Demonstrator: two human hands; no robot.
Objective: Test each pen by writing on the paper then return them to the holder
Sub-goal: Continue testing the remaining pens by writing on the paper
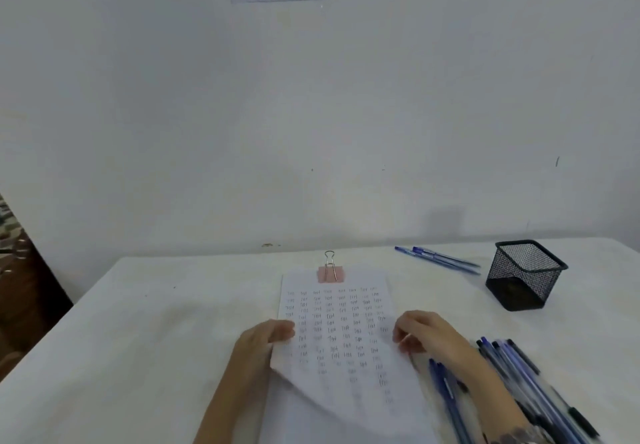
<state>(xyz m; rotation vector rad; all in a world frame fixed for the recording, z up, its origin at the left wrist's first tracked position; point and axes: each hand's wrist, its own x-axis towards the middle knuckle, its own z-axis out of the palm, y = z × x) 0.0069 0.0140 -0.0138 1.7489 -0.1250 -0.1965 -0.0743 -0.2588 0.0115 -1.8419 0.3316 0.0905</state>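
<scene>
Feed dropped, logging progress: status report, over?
Left hand pinches paper edge, corner raised. Right hand at opposite edge, grip unclear. Holder empty; pens loose on table. Nothing blocking.

1. The paper (341,333) lies on the table (138,339) before you, with a binder clip (330,270) on its far edge.
2. Your left hand (263,339) is at its left edge and your right hand (422,334) at its right edge.
3. The holder (524,275) stands far right, with two pens (440,259) to its left.
4. A pile of pens (519,384) lies right of your right forearm.

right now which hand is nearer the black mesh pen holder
Right: right hand is down-left of the black mesh pen holder; left hand is farther, across the white sheet.
</scene>
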